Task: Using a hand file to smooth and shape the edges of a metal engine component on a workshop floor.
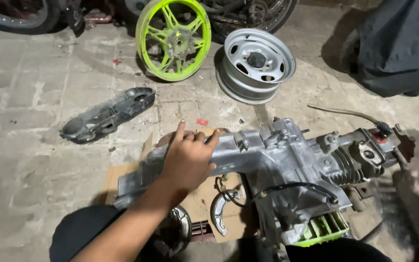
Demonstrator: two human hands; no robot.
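Note:
A silver scooter engine (277,160) lies on its side on a sheet of cardboard (122,177) on the paved floor. My left hand (188,157) lies on the long crankcase casing, with its fingers curled over the casing's top edge and one finger sticking up. A blurred brownish streak at the right edge, beside the cylinder head (364,155), may be my right hand (406,194); its fingers are not readable. A curved brake shoe (219,208) lies on the cardboard under the casing.
A neon-green spoked wheel (173,39) and a silver steel rim (257,63) stand at the back. A dark crankcase cover (107,115) lies on the floor to the left. A bent metal pipe (345,112) lies behind the engine, and a dark covered bundle (398,43) fills the far right.

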